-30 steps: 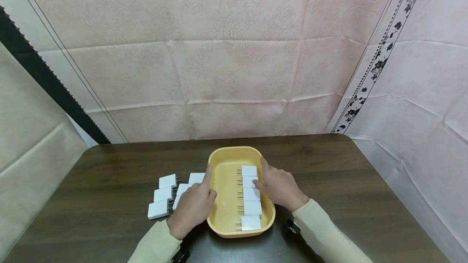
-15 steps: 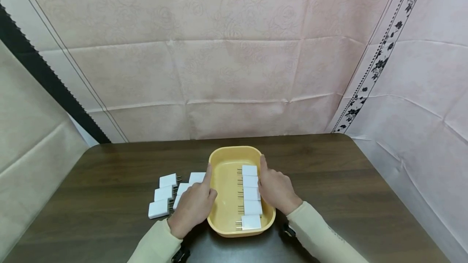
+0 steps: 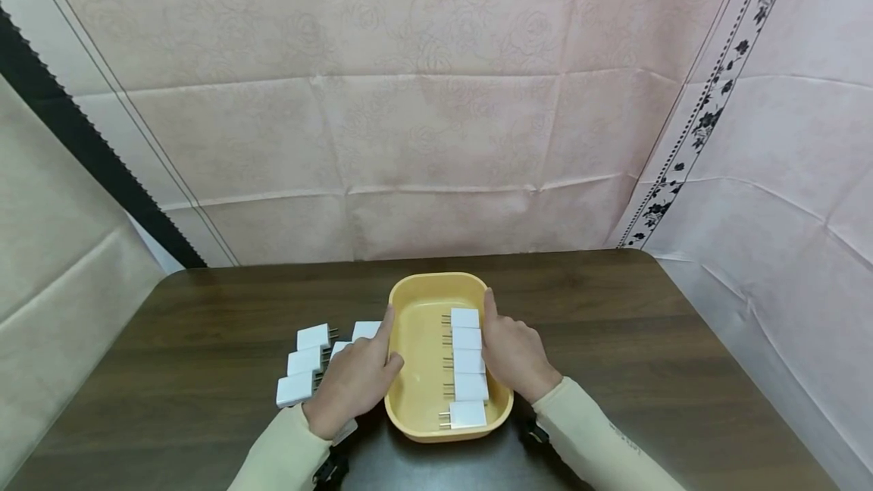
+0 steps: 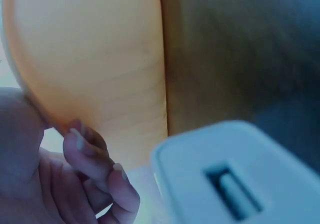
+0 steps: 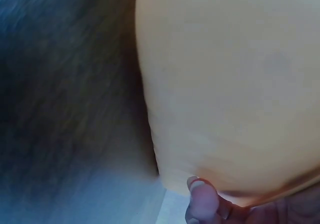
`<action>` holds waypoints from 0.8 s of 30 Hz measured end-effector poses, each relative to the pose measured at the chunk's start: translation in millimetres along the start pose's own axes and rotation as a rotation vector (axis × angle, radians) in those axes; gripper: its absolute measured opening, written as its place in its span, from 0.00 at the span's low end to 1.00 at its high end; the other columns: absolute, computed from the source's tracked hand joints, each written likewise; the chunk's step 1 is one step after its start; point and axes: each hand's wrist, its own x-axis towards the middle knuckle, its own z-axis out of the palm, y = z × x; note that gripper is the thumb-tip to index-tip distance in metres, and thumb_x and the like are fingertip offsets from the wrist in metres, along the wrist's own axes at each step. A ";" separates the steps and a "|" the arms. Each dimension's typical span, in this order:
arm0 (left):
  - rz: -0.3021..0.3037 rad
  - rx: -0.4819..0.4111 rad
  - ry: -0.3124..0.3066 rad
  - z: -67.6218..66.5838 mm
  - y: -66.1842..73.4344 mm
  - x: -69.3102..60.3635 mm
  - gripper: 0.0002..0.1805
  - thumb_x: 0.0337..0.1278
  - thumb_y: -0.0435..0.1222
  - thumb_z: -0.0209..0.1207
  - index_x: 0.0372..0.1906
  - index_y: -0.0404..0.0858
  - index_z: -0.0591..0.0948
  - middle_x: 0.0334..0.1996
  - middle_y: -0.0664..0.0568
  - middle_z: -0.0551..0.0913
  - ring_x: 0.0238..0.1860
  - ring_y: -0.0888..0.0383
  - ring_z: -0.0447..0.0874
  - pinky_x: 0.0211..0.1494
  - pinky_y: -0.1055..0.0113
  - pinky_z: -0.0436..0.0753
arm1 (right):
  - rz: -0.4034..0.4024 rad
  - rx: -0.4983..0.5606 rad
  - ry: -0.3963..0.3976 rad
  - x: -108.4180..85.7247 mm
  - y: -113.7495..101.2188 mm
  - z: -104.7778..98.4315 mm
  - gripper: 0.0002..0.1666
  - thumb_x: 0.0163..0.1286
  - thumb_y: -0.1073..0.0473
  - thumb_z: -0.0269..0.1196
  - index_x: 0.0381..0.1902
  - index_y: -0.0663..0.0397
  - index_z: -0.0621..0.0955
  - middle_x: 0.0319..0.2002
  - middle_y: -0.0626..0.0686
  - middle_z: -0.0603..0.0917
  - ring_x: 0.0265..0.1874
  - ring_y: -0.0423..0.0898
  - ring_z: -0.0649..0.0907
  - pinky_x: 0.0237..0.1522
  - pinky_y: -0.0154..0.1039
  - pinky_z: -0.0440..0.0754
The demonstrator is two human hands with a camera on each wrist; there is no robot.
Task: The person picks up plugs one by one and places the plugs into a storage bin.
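A yellow tray (image 3: 419, 385) lies on the table with several white plug adapters (image 3: 467, 362) in a column along its right side, prongs facing left. At the left wall, my left hand (image 3: 356, 381) grips the tray, index finger along the rim and thumb over the inside; its curled fingertips (image 4: 87, 154) touch the tray's outside (image 4: 110, 59) in the left wrist view. On the opposite wall my right hand (image 3: 516, 354) holds the rim, index finger pointing forward. Its thumb is hidden in the head view; fingertips (image 5: 202, 199) show against the tray's outside (image 5: 225, 84) in the right wrist view.
Left of the tray, several more white adapters (image 3: 295, 389) lie on the brown table (image 3: 204, 370), some partly covered by my left hand. Another adapter (image 3: 344, 430) shows beside my left wrist, its port facing the left wrist camera. Patterned cloth (image 3: 436, 135) hangs behind the table.
My right thumb has left the adapters and that hand has settled on the right rim. My left hand has shifted slightly left and nearer, uncovering an adapter by the wrist; the tray has barely moved.
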 end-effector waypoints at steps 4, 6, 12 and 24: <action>-0.013 -0.010 -0.019 -5.7 -3.2 1.6 0.36 0.73 0.43 0.51 0.81 0.46 0.55 0.10 0.55 0.70 0.09 0.61 0.62 0.15 0.68 0.62 | 0.008 0.010 -0.008 0.3 0.0 0.3 0.43 0.73 0.61 0.59 0.79 0.66 0.53 0.16 0.47 0.71 0.10 0.42 0.69 0.14 0.35 0.62; -0.018 -0.031 -0.022 -9.6 -5.8 2.9 0.33 0.75 0.44 0.50 0.80 0.47 0.58 0.10 0.56 0.69 0.09 0.61 0.60 0.15 0.68 0.61 | 0.009 0.016 -0.010 0.2 -0.2 0.5 0.43 0.74 0.61 0.59 0.79 0.66 0.53 0.16 0.47 0.71 0.10 0.42 0.69 0.14 0.35 0.62; -0.020 -0.036 0.020 -25.6 -18.8 7.6 0.28 0.77 0.45 0.49 0.76 0.43 0.68 0.10 0.58 0.68 0.08 0.63 0.63 0.15 0.68 0.65 | 0.013 0.030 -0.010 -0.2 -0.8 0.0 0.43 0.74 0.61 0.59 0.79 0.66 0.53 0.16 0.48 0.71 0.11 0.42 0.69 0.15 0.36 0.62; -0.017 0.047 0.124 -41.4 -48.3 16.7 0.29 0.63 0.36 0.63 0.68 0.34 0.75 0.42 0.48 0.86 0.31 0.58 0.81 0.28 0.62 0.79 | 0.012 0.007 -0.004 -0.1 -1.1 0.2 0.43 0.74 0.60 0.60 0.79 0.65 0.54 0.16 0.47 0.70 0.10 0.42 0.69 0.14 0.35 0.62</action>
